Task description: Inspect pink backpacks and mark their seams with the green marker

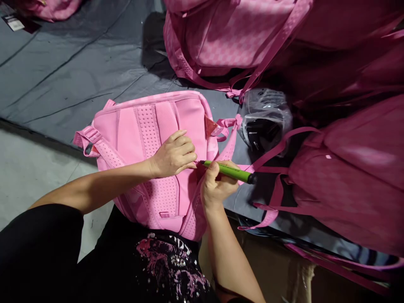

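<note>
A pink backpack [189,113] lies with its padded back panel and straps facing up, its lower end against my body. My left hand [176,153] rests on this panel, its fingers curled closed near the right edge. What is between those fingertips, if anything, is hidden. My right hand [217,185] grips a green pen-shaped tool [232,171] with a black end. The tool's dark tip points left, close to my left fingertips and just over the pink fabric.
Behind stands a pink checked backpack [227,38] with dangling straps. More pink bags [353,168] crowd the right side. A clear plastic bag [268,113] with black items lies between them. A grey sheet [63,71] covers the table; a tag [14,23] shows at upper left.
</note>
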Demonstrator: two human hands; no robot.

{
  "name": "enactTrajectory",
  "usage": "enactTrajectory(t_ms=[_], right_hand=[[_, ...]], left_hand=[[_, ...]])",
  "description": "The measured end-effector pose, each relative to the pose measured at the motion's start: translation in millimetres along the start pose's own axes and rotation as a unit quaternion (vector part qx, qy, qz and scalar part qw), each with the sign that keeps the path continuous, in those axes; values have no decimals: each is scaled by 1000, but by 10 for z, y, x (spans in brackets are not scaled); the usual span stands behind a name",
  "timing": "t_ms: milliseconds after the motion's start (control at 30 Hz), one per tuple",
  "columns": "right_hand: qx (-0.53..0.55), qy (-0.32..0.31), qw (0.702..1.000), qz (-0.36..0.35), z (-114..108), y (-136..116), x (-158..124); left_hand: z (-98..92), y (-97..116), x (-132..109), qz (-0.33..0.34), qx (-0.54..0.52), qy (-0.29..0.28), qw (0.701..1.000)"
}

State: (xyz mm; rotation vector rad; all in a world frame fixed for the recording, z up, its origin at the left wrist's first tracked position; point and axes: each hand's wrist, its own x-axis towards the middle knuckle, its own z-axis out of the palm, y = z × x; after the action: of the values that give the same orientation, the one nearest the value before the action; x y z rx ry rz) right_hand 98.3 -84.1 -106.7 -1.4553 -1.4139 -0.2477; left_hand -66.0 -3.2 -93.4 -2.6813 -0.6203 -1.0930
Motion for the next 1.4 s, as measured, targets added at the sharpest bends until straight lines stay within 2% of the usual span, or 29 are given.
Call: enactTrajectory(t_ms=[167,400,633,800,1000,1067,1167,1300,1400], right_hand=[[-12,-2,1000,4,5,-1,-13],[-13,-11,1000,23,-23,12,-6],[-1,-22,999,43,-26,8,9],[3,-20,999,33,-34,15,9],[-2,-42,998,39,-41,7,17],[-6,-35,999,38,-44,12,12],[1,-26,999,20,-41,17,-1],[8,-28,999,32,-28,16,-1],[29,-34,999,24,-70,8,20]], left_hand=[[3,1,3,-1,-2,6,1000],[12,0,-20,-25,-16,-59,998],[6,-1,-20,-30,-25,-75,996],[13,0,-20,-26,-17,-70,997],[-4,-3,15,-6,1,-17,1000],[-5,-1,17,-5,2,-16,1000],[6,12,-1,-12,-1,-43,999],[-23,-18,14,-18,-5,-84,996],[-142,-155,135,34,-5,-140,990]])
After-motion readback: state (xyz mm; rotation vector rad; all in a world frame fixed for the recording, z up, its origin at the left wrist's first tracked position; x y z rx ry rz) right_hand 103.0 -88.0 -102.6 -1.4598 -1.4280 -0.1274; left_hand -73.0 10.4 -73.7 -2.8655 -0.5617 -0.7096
